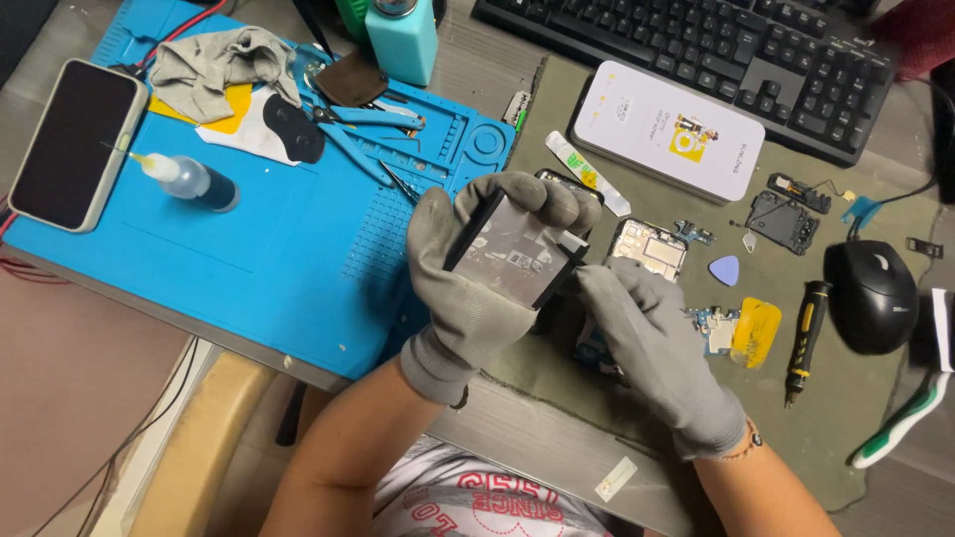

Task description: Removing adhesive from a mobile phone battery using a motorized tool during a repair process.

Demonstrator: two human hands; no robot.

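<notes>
Head view shows the left hand (468, 283) in a grey glove, its fingers (557, 199) curled shut around the edges of a flat, shiny rectangular phone part (512, 249), held tilted above the counter (557, 447); the right hand (647, 343) has its fingers (597, 280) pinched at the part's lower right corner, though whether they grip a tab or only press I cannot tell. Thin, light and stiff, the part looks slippery under gloves and easy to bend or puncture, so it is best taken by its long edges. Beyond the fingertips lies an opened phone body (649, 249), and a blue mat (249, 249) spreads left of the left hand.
</notes>
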